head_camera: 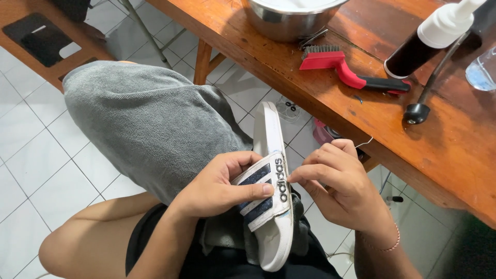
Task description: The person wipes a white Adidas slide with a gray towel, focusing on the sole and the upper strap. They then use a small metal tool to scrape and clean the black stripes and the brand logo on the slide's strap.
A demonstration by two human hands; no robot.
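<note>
Your left hand (219, 186) clamps the white slide sandal (271, 196) on your lap, thumb pressed across its striped strap, while at three o'clock your right hand (338, 188) pinches its edge with fingertips pressed together.

Steel bowl (289, 20) cut off by top edge; contents not determinable. Spray bottle (434, 39) and clear container (481, 70) cropped at top right. Right hand (338, 186) pinches something too fine to identify (possibly thread). Slide sandal (268, 201) strap partly covered by left hand (219, 186).
</note>
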